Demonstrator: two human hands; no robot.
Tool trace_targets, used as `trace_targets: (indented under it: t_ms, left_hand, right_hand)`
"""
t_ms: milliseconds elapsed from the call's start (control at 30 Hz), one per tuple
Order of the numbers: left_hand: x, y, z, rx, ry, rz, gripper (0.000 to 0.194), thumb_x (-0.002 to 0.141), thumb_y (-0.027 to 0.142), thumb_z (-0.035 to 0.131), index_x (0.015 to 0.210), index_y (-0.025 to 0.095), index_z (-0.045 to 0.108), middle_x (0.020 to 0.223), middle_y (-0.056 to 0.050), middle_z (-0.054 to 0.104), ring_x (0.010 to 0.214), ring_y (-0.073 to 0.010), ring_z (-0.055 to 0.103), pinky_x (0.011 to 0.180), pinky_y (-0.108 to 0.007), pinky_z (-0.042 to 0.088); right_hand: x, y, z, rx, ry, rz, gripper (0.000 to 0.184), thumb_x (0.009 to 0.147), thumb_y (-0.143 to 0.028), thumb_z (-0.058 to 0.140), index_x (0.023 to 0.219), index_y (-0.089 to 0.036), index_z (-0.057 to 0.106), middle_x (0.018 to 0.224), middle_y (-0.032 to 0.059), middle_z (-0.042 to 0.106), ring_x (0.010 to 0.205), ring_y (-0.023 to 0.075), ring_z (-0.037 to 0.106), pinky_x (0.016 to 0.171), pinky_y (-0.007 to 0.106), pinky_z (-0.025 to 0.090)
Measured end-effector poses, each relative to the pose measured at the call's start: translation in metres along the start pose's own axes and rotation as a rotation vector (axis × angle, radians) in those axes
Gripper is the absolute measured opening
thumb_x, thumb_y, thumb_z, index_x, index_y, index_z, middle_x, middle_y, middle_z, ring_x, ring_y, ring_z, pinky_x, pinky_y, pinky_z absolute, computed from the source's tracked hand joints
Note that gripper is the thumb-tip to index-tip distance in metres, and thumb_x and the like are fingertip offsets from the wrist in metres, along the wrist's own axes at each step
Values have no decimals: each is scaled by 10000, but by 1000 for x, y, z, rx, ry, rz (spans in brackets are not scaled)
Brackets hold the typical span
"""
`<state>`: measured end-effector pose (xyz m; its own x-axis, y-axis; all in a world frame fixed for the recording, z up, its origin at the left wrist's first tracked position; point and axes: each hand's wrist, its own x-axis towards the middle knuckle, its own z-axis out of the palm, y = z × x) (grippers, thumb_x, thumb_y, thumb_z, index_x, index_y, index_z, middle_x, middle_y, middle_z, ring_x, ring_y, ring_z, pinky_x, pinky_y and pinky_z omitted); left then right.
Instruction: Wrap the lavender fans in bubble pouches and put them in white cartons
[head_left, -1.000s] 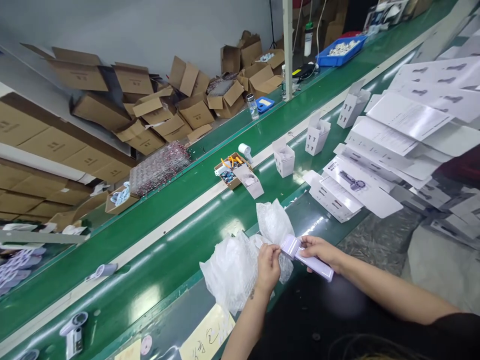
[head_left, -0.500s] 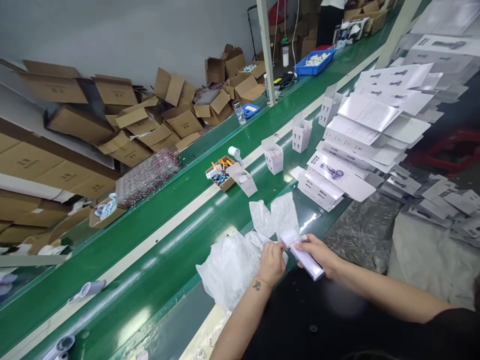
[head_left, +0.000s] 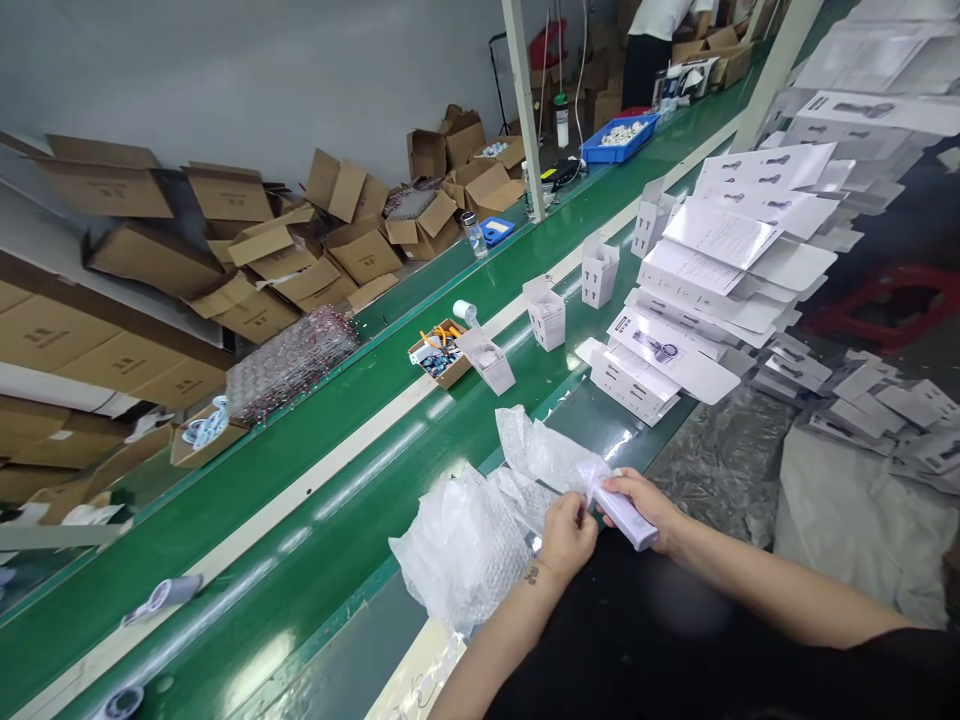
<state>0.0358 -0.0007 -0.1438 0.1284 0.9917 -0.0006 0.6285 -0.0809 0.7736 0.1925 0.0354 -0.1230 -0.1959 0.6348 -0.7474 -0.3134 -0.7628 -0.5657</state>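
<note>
My right hand (head_left: 643,502) is wrapped round a long, narrow, pale lilac object (head_left: 624,520), which slants down to the right above my lap. Its kind cannot be made out. At its upper end, my left hand (head_left: 568,532) has its fingers pinched together; what they hold, if anything, is hidden. A loose bubble wrap bag (head_left: 536,445) lies just beyond, reaching to the object's upper end. To the left of my left hand is a crumpled pile of bubble wrap (head_left: 457,545) on the table edge.
Flat printed white cartons (head_left: 720,290) are heaped on the right. Small upright white boxes (head_left: 546,315) stand along the green conveyor (head_left: 337,470), near a small brown box (head_left: 448,372) of parts. Lilac-grey devices (head_left: 171,592) lie at left. Farther off, a person (head_left: 651,50) stands by the line.
The lilac object and both hands have shifted slightly right. The nearby bubble wrap bag has folded over towards the object. The view has turned a little.
</note>
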Motion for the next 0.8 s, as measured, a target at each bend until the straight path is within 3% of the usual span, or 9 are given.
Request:
trace_targets:
  t_ms: [67,167,300,367,467,567,633,700,800]
  left_hand:
    - [2,11,0,-92,-45,-62,72,723,129,490,704,182,536,595,38,487,571,-116,463,562,-233,351]
    - [18,28,-5,-196,-3,-181,110,785,210,480,778,175,584,597,35,513,548,-112,464,543,-229,357]
    - [30,42,-12,-137,-52,-27,161,795,207,484,794,179,642,725,-10,608,688,-137,531,654,-250,389]
    - [30,44,-16,-184,-113,-44,163,797,230,498,788,178,652,707,-6,607,675,-131,526,642,-245,385]
    - [28,41,-21,-348,-176,-322,166,779,281,526,758,154,631,557,30,529,507,-93,438,503,-216,329]
    - [23,39,-19,-450,-248,-532,170,752,304,547,773,146,605,462,63,464,400,-71,356,410,-200,252]
    - [21,40,-14,-478,-320,-561,162,727,295,565,785,148,600,451,66,473,379,-70,361,389,-193,248]
    - [22,44,-10,-487,-362,-528,149,696,279,589,770,149,602,454,65,486,383,-69,381,387,-187,255]
    - [31,52,-16,-502,-262,-520,142,673,278,612,730,149,600,443,65,475,389,-67,386,387,-180,243]
  right_hand:
    - [2,-1,-3,-31,-21,53,216,749,-181,617,828,-213,418,642,-14,599,533,157,621,452,277,540]
    - [3,-5,-2,-30,-40,154,172,769,-169,591,834,-209,436,644,-16,599,547,149,618,525,298,557]
    - [6,-7,-3,-52,-14,231,58,805,-190,525,800,-187,467,590,-7,578,520,145,599,552,289,539]
    - [10,-8,-11,-79,3,204,73,793,-198,546,800,-188,475,579,-16,576,512,142,587,526,270,516]
    - [14,-12,-36,-275,-2,76,130,762,-242,610,786,-191,493,571,-37,578,501,123,564,468,219,449]
    - [7,-24,-60,-605,-115,-170,140,735,-251,627,718,-172,513,550,-49,564,496,93,536,437,170,368]
    - [-7,-36,-67,-761,-175,-264,105,735,-228,597,714,-178,507,544,-52,573,485,98,545,426,168,362]
    - [-24,-50,-64,-901,-216,-260,78,735,-201,560,715,-195,486,508,-54,573,451,120,562,403,180,368]
    - [-43,-76,-50,-994,-218,-245,88,729,-178,538,702,-210,460,450,-58,553,413,134,567,381,186,372]
